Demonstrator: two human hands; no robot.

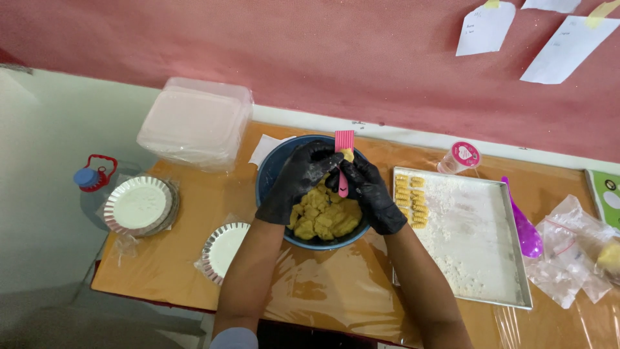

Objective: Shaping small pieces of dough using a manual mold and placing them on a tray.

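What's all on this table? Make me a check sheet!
Surface: table under wrinkled clear plastic.
Job's things: blue bowl of yellow dough; pink ridged tool; floured tray with shaped pieces.
Clutter: foil dishes, lidded boxes, purple spoon, plastic bags, small cup.
Grips: left hand and right hand, black-gloved, both on the tool.
Cables: nothing seen.
Surroundings: red wall with paper notes; water bottle.

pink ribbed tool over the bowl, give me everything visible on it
The small pink plastic tool with a ribbed rectangular head stands upright over the round blue bowl of yellow dough. A narrow handle runs down between both black-gloved hands: left hand, right hand. A bit of dough sits on the head's lower edge.
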